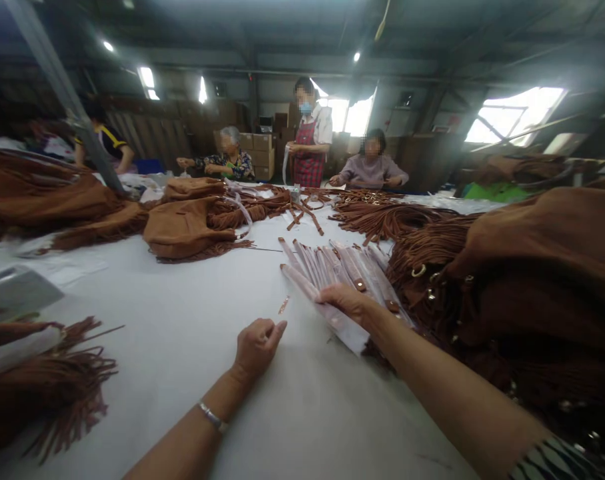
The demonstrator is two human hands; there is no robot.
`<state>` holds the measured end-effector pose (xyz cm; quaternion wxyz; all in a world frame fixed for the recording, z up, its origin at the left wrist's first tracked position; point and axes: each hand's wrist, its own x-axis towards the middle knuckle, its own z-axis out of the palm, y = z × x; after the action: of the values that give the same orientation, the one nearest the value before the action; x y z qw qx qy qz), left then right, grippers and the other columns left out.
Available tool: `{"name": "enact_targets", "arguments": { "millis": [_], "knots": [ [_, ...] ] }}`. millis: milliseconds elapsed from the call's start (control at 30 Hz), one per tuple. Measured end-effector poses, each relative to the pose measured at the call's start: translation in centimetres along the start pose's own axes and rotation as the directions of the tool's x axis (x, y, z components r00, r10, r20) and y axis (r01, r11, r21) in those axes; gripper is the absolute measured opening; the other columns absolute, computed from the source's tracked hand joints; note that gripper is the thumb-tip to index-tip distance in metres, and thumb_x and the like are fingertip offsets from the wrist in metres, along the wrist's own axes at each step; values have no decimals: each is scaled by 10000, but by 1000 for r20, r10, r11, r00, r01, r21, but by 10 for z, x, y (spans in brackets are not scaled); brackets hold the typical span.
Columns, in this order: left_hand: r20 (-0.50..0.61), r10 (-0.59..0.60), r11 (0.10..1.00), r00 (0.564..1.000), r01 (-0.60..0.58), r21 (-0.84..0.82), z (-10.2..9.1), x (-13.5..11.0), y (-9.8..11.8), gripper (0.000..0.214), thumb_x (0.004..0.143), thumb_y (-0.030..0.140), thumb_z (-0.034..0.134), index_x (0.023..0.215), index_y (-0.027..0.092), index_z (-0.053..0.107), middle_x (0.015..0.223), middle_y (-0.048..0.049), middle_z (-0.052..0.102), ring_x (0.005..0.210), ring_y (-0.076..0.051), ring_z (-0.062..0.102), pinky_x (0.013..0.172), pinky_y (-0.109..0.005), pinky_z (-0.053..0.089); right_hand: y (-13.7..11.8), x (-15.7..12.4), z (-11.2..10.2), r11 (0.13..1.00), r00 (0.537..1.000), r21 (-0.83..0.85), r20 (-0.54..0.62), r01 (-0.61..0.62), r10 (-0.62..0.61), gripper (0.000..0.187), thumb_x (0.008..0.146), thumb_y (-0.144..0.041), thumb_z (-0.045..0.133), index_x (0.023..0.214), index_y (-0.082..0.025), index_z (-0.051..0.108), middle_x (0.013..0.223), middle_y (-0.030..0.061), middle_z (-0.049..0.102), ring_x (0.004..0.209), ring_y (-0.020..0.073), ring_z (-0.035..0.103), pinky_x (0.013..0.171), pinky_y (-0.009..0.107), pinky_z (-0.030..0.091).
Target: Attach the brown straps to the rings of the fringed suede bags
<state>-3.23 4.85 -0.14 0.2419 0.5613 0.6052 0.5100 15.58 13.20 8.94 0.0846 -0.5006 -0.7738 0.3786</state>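
Seen from the head camera, a worker's right hand [347, 300] lies across a bundle of plastic-sleeved tan straps [335, 280] on a white bench [152, 320], fingers draped over the sleeves, the grip impossible to tell. The left hand [257, 348], curled almost shut with nothing showing in it, sits just short of a small tan strip [283, 305]. Fringed brown suede bags [187, 227] heap along the bench. Beyond, an aproned co-worker [306, 160] stands near a seated co-worker [371, 168].
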Motion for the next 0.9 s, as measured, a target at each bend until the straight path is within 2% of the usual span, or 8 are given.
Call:
{"name": "enact_targets", "arguments": {
  "millis": [67,167,300,400,500,600,733,900],
  "knots": [
    [124,-166,964,978,188,-190,0,-3,9,472,776,603,473,689,140,507,642,-55,536,597,-155,493,590,-285,387,2,-45,14,998,997,38,-59,41,-39,161,834,-142,426,896,-72,557,753,49,599,600,112,546,505,186,391],
    [363,-317,779,876,459,-428,1,-7,26,552,815,650,368,1020,142,439,947,-123,599,734,-198,598,576,-316,472,4,-112,51,988,978,-110,-165,111,-128,108,759,-90,513,842,-97,581,721,42,580,664,150,546,563,218,357],
    [570,-309,531,761,635,-561,5,-15,48,531,802,612,460,1039,140,408,1073,-150,551,845,-221,606,685,-399,516,1,-168,113,675,931,-726,-142,133,-337,382,726,39,461,1053,-120,579,806,83,599,688,226,566,559,293,357],
    [600,-285,425,748,660,-620,6,-21,59,383,833,460,516,993,119,449,929,-112,569,749,-189,605,673,-370,514,-5,-187,142,578,952,-804,-51,141,-303,341,711,43,467,959,-140,612,804,86,587,675,244,561,533,309,370],
    [585,-208,342,784,618,-708,4,-28,68,241,891,330,442,970,108,494,763,-48,538,636,-115,565,656,-282,493,-5,-192,136,817,957,-557,-130,146,-260,277,729,-94,589,989,-191,600,900,57,576,779,228,557,649,321,430],
    [584,-122,283,803,592,-755,0,-35,76,193,902,274,423,949,113,517,725,-32,529,643,-95,554,682,-251,479,0,-181,101,981,930,34,-324,193,-172,364,794,-387,596,1101,-197,555,1088,61,537,922,202,529,764,306,438],
    [624,-55,330,779,604,-725,8,-46,91,131,857,235,507,893,115,544,696,-31,553,596,-92,547,650,-235,475,-1,-145,58,739,905,605,-425,297,-16,495,820,-528,516,1129,-142,533,1084,79,551,941,180,511,740,262,429],
    [700,13,548,714,580,-603,39,-60,116,169,738,224,639,792,80,570,616,-72,577,528,-148,552,507,-226,441,-12,-117,53,600,948,750,-316,280,-48,381,732,-460,611,771,-81,593,513,-4,478,373,78,366,376,194,279]
  ]
}}
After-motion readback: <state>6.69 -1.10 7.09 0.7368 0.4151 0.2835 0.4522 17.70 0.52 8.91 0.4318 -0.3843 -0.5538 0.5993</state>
